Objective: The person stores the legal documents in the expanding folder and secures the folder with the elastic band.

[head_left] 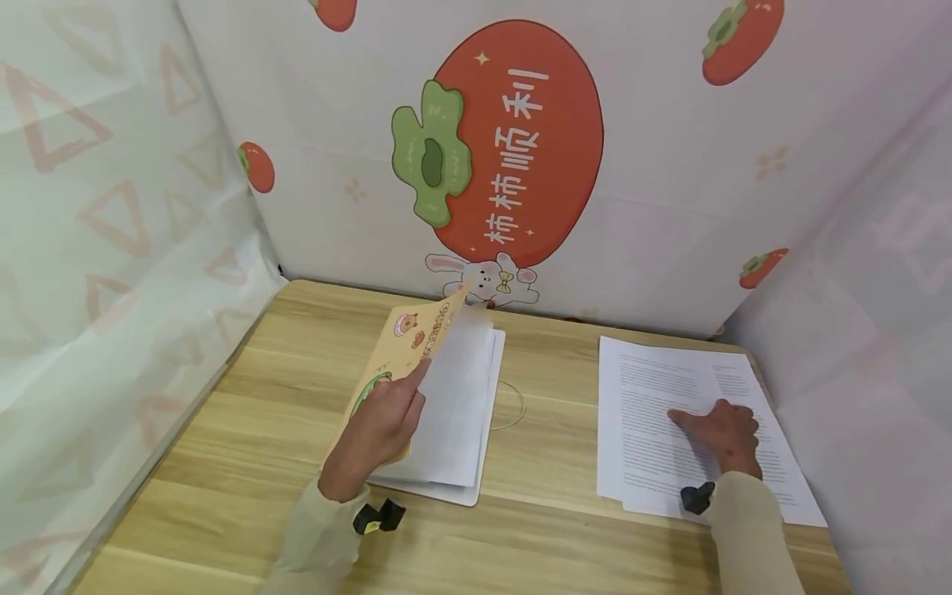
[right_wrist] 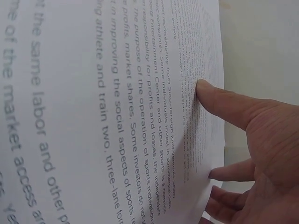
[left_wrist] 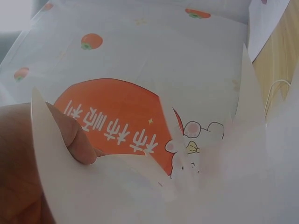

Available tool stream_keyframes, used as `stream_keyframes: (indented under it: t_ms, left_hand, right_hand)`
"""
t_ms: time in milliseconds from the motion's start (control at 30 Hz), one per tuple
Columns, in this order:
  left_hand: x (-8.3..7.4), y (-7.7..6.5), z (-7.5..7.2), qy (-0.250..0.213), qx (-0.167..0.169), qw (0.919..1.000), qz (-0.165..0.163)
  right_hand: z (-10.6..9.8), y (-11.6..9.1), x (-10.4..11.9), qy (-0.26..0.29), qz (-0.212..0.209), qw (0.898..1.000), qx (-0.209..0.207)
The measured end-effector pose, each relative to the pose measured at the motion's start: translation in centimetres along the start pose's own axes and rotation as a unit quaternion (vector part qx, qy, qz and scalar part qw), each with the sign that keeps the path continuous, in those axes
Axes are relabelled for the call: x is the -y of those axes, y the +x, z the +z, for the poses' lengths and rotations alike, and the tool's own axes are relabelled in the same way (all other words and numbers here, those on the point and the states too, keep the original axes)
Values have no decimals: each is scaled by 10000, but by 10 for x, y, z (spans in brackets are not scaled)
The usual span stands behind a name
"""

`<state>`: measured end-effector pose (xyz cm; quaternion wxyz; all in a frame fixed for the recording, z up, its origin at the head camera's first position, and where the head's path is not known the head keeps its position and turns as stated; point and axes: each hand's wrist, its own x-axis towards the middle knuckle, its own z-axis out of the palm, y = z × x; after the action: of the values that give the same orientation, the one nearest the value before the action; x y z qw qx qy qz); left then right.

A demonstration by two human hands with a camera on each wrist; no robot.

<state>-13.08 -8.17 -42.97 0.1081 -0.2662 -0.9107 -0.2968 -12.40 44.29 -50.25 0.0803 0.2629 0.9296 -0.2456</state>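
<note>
A notebook with an orange cartoon cover (head_left: 405, 335) lies to the left on the wooden table, its cover lifted and white pages (head_left: 457, 397) showing beneath. My left hand (head_left: 383, 421) pinches that raised cover by its edge. In the left wrist view the thumb (left_wrist: 79, 140) lies against the pale inner side of the cover. At the right lie printed sheets (head_left: 647, 438), overlapping a little out of line. My right hand (head_left: 725, 434) rests on them with the thumb stretched out; in the right wrist view the fingertips (right_wrist: 214, 173) meet the printed page.
A thin cream cord loop (head_left: 521, 405) sticks out from the notebook's right side onto the wooden table (head_left: 546, 487). Behind the table hangs a white cloth (head_left: 654, 207) with red persimmon prints. More cloth stands along the left and right sides.
</note>
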Motion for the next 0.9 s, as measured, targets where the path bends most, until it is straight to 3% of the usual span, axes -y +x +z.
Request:
stream_keyframes:
  t_ms: [467,733,900]
  left_hand:
    - [0,-1,-1,-12,-114,9998,146]
    - [0,-1,-1,-38,-86,9999,121]
    - [-1,-1,0,-31,-65,9999,112]
  right_hand:
    - [1,0,-1,318,173,9989,-301]
    - [-1,-2,-3,722,320,9965,-267]
    - [-3,-2,-6,709,304,9967,-257]
